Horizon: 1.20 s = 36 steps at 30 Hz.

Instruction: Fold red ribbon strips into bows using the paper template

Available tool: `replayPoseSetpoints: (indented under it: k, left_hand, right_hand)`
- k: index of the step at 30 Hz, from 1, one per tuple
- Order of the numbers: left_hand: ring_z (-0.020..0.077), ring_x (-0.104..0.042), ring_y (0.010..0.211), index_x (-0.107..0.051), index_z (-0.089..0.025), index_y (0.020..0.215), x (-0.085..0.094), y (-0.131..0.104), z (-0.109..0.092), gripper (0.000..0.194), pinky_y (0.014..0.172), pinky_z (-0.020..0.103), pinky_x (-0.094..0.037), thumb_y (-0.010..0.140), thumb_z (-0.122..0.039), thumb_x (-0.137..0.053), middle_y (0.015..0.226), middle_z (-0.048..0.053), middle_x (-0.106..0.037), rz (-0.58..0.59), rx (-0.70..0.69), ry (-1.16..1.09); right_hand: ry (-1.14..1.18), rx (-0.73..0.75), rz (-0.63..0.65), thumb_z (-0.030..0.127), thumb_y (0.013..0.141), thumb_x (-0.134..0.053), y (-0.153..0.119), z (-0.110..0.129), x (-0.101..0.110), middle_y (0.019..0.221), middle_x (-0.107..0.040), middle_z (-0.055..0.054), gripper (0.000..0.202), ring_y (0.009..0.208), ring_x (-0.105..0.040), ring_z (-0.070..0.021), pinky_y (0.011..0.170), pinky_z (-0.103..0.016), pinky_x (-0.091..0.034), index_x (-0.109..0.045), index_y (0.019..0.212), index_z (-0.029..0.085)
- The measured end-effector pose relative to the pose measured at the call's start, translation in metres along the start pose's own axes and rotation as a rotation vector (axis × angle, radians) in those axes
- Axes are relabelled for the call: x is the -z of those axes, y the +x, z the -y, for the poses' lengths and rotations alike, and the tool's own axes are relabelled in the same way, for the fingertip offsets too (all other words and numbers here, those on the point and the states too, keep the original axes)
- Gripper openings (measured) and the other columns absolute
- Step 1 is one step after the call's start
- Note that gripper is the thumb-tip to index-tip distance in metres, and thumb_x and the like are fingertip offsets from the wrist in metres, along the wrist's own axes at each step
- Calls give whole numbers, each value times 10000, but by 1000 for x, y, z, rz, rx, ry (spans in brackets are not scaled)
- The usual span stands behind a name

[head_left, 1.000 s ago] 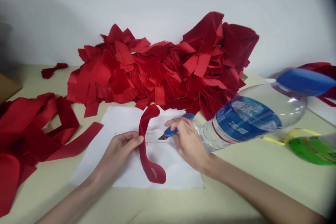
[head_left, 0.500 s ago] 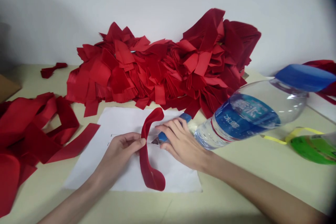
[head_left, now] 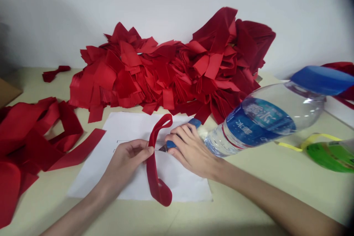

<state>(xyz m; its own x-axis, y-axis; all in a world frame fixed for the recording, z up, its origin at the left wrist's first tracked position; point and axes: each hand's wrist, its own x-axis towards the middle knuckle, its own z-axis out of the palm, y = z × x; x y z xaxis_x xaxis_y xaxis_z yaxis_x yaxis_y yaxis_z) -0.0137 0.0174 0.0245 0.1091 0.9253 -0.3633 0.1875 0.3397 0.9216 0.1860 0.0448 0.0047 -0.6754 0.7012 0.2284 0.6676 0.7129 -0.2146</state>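
Note:
My left hand [head_left: 132, 155] pinches the middle of a red velvet ribbon [head_left: 158, 169] between thumb and fingertips. The ribbon's ends curl into loops above and below the pinch. Just to its right, my right hand [head_left: 188, 147] is closed over a blue tool [head_left: 171, 143] with a dark, pointed metal tip; the fingers hide most of it. That tip points at the pinched middle of the ribbon; whether they touch I cannot tell. Beneath both hands lies a white paper sheet [head_left: 110, 188] with thin printed lines.
A large heap of red ribbon pieces [head_left: 166, 77] lies along the wall. Loose red strips [head_left: 35, 136] spread at left, with a small red bow [head_left: 56, 73] behind. A blue-capped water bottle [head_left: 260, 121] tilts close to my right hand, with a green item [head_left: 329, 156] beyond.
The ribbon has turned slightly in my left fingers: its upper loop shows more edge-on, and its lower loop has swung a little down and left. Both hands stay nearly in place.

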Motion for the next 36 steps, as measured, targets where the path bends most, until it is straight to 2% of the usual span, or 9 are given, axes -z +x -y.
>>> replayPoseSetpoints:
  k: [9,14,19,21,24,25,28,32,36]
  left_hand:
    - [156,-516,658,-625,-181,686,-6,-3,8,146,647,252,-418,733,-318,-600,689,-1,-586,30,-92,37]
    - [151,-519,677,-611,-191,722,-9,-6,12,110,651,248,-425,770,-280,-567,717,0,-586,74,-128,91]
    - [156,-523,675,-601,-201,702,-16,-16,11,99,641,246,-422,775,-243,-549,694,0,-588,122,-182,152]
    - [149,-519,620,-604,-195,660,-23,-24,10,85,595,239,-413,738,-215,-575,642,-1,-586,186,-258,206]
    - [136,-517,560,-624,-180,628,-29,-31,9,61,554,231,-402,686,-180,-606,616,5,-597,368,-362,173]
    - [143,-532,587,-634,-179,644,-28,-30,8,63,577,232,-409,698,-188,-603,634,11,-612,380,-314,133]
    - [155,-542,683,-652,-188,723,-18,-20,3,115,647,235,-419,753,-286,-600,706,15,-630,265,-90,-77]
    - [130,-499,697,-636,-179,690,-5,-8,-4,168,692,227,-399,781,-315,-594,691,-5,-576,207,6,-285]
    - [138,-498,737,-635,-174,695,-5,-8,-6,167,728,239,-394,790,-304,-592,715,2,-582,213,26,-321]
  right_hand:
    - [-24,-68,-9,360,941,-328,0,-1,-3,1055,-529,-89,300,986,-437,-222,933,-444,-282,-562,1002,183]
    - [-27,-84,-13,359,937,-334,1,0,-2,1019,-532,-75,295,977,-416,-235,928,-461,-272,-587,994,218]
    - [-28,-88,-17,308,906,-403,2,-3,-4,986,-524,-70,230,938,-422,-225,897,-434,-293,-569,1024,200]
    - [-50,-139,-11,326,907,-404,3,-4,-7,980,-534,-68,231,923,-437,-223,889,-442,-295,-562,1014,195]
    - [-62,-190,-34,356,914,-397,4,-6,-9,1004,-548,-76,253,948,-447,-235,898,-463,-294,-558,1019,191]
    - [-47,-198,-46,352,913,-405,4,-6,-10,1031,-547,-81,253,977,-443,-240,906,-464,-295,-550,1045,192]
    - [15,-224,-87,287,903,-443,2,-8,-10,1120,-522,-95,270,1071,-416,-250,934,-454,-307,-512,1145,189]
    - [143,-185,-187,229,899,-447,1,-10,-4,1144,-520,-100,231,1140,-394,-240,984,-440,-300,-544,1103,179]
    - [473,-95,-239,204,910,-427,0,3,10,957,-597,-56,170,952,-515,-171,864,-345,-409,-585,967,182]
